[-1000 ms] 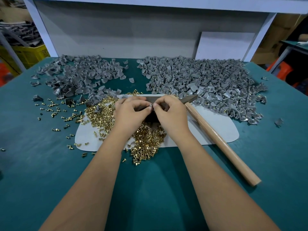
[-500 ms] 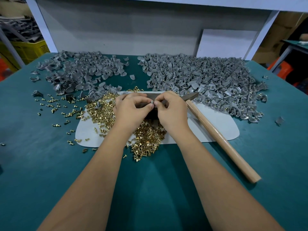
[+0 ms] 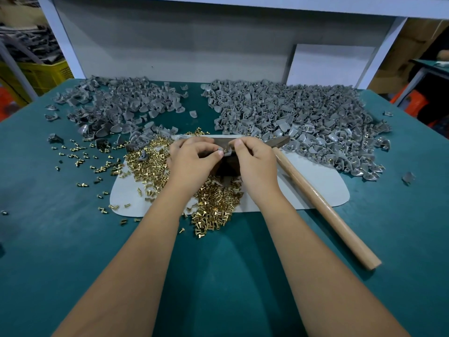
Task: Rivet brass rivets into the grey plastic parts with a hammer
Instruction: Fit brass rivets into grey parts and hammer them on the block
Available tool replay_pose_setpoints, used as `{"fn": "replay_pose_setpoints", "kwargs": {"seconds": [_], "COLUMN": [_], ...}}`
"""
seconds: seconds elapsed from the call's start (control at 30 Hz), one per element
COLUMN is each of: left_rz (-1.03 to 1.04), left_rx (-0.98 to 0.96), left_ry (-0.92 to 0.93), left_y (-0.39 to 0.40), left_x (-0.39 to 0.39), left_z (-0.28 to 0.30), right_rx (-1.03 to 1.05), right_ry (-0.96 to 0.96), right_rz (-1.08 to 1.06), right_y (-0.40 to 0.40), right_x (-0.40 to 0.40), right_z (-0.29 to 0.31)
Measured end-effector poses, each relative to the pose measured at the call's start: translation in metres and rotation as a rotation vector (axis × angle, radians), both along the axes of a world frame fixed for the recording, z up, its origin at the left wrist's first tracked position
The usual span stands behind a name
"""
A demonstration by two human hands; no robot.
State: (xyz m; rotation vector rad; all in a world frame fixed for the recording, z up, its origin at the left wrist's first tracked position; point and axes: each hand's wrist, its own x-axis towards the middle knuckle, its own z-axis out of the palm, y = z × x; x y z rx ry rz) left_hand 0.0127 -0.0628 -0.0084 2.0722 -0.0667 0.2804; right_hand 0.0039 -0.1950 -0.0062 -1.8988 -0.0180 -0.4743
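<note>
Both hands meet over a dark metal block (image 3: 227,166) on the pale mat (image 3: 315,181). The left hand (image 3: 192,161) pinches a small grey plastic part (image 3: 223,152); the right hand (image 3: 255,161) closes its fingertips on what looks like a brass rivet (image 3: 226,150) at that part. The wooden-handled hammer (image 3: 320,203) lies untouched beside the right wrist. The right-hand grey heap (image 3: 303,122) shows brass glints, probably finished pieces; the left grey heap (image 3: 116,113) and the loose brass rivet pile (image 3: 213,203) suggest plenty remains.
</note>
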Motion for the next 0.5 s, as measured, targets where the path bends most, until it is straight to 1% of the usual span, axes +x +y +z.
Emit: {"fn": "replay_pose_setpoints", "kwargs": {"seconds": [0.13,0.27,0.5], "left_rz": [0.012,0.039,0.047], "left_rx": [0.042,0.084,0.091], "left_ry": [-0.019,-0.078,-0.116], "left_y": [-0.0003,-0.0023,-0.0025], "left_x": [0.0006,0.0011,0.0013], "left_z": [-0.0002,-0.0026,-0.0049], "right_rx": [-0.080,-0.156,-0.200], "right_ry": [0.021,0.004,0.008], "right_rz": [0.003,-0.014,-0.070], "right_y": [0.0034,0.0061,0.0106], "right_x": [0.0004,0.0007,0.0027], "right_z": [0.0019,0.0034,0.0050]}}
